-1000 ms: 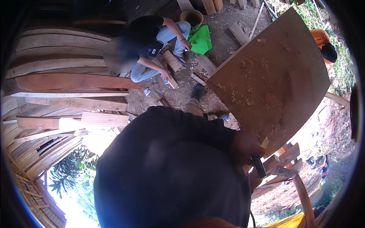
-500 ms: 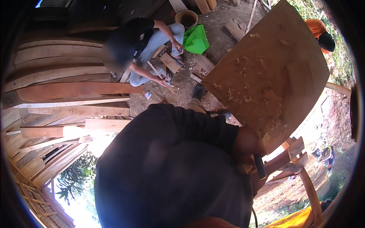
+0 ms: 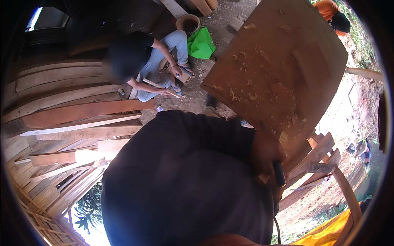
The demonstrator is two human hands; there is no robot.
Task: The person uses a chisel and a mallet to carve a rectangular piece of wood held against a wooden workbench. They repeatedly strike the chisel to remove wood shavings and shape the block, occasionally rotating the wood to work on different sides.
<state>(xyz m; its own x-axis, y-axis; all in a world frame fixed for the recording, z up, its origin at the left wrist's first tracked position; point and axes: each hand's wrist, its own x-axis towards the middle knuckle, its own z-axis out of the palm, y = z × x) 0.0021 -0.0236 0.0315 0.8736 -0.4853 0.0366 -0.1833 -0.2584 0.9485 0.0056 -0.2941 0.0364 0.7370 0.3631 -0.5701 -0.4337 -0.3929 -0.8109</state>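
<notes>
From the head, a broad, flat brown wooden bench (image 3: 312, 94) carries thin, curled pale shavings (image 3: 254, 57), scattered between its left corner and its middle. Just off its lower end sits a smooth black cylinder (image 3: 279, 173) — the blurred, shadowed hand (image 3: 269, 149) lies against its upper end. I cannot tell which hand this is, how far its fingers close, or how the other hand stands. Beyond the bench's left edge lies crumpled, bright green sheeting (image 3: 201, 43) — just beside a round, brownish bowl (image 3: 188, 23).

Pale shavings (image 3: 249, 26) (some curled) litter the brown board (image 3: 279, 76).
</notes>
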